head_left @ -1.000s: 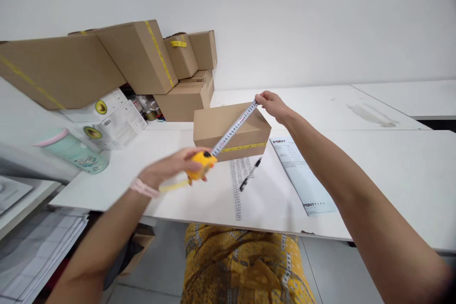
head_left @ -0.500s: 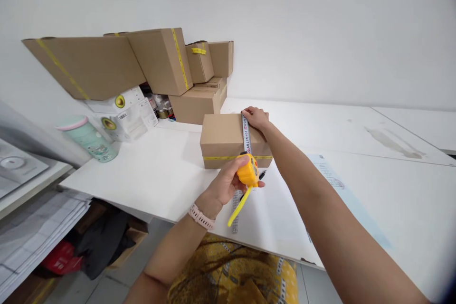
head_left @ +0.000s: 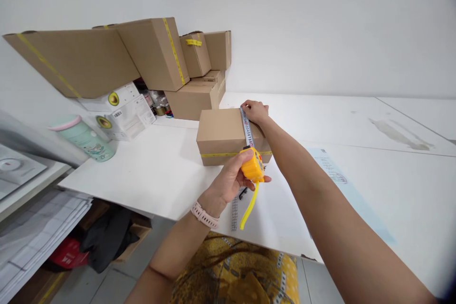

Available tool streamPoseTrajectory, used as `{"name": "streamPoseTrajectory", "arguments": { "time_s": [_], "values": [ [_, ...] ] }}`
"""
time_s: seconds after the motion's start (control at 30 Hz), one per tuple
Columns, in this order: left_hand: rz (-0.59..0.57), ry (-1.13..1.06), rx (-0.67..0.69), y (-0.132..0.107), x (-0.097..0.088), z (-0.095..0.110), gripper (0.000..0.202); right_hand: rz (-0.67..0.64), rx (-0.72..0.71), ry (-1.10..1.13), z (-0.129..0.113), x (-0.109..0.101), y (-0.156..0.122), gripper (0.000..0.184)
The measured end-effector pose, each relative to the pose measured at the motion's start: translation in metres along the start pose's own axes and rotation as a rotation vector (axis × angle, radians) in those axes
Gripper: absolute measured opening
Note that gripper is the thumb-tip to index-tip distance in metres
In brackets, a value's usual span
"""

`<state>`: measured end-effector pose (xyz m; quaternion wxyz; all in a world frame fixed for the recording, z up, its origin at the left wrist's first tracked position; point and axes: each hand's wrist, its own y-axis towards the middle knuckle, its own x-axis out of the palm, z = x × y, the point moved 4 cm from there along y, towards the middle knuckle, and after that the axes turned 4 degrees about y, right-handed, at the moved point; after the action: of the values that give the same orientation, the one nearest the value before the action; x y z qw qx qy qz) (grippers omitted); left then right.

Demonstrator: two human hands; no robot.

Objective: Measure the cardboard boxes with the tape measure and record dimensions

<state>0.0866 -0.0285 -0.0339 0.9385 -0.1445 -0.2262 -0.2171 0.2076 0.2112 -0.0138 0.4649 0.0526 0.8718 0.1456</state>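
The tape measure [head_left: 252, 165] has a rounded orange-yellow case with dark and red details on its side and a bright yellow strap [head_left: 250, 209] dangling from its lower end. Its pale metal blade [head_left: 246, 128], marked with dark numerals and a few red ones, is drawn out across the top of a brown cardboard box [head_left: 221, 126], running from the far top edge to the near side. The case sits in front of the box's near face, above the tabletop [head_left: 160, 175]. That box is a low rectangular carton, closed, with a yellow tape line along its front.

The left hand [head_left: 231, 180] is wrapped around the case, thumb on top and fingers beneath; a pale pink band [head_left: 204, 216] circles its wrist. The right hand [head_left: 255, 111] is curled, fingers bent in, holding the end of the blade against the box's far top edge; the exact contact of its fingertips is partly hidden.

Below the left hand, a black pen [head_left: 243, 194], mostly covered, lies on a white sheet with a printed column [head_left: 234, 213]. A light blue form [head_left: 331, 175] lies to the right, partly behind the right forearm.
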Motion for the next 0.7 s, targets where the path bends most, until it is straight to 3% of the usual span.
{"name": "streamPoseTrajectory", "arguments": {
  "time_s": [0.2,0.7],
  "values": [
    [0.016,0.027,0.001,0.0015,-0.0014,-0.0003,0.056,-0.018,0.001,-0.004,0.0000,0.0011,0.0013,0.039],
    [0.047,0.026,0.023,-0.0011,0.0025,-0.0044,0.063,0.013,0.088,0.030,-0.0015,-0.0034,0.0037,0.029]
  ]
}}
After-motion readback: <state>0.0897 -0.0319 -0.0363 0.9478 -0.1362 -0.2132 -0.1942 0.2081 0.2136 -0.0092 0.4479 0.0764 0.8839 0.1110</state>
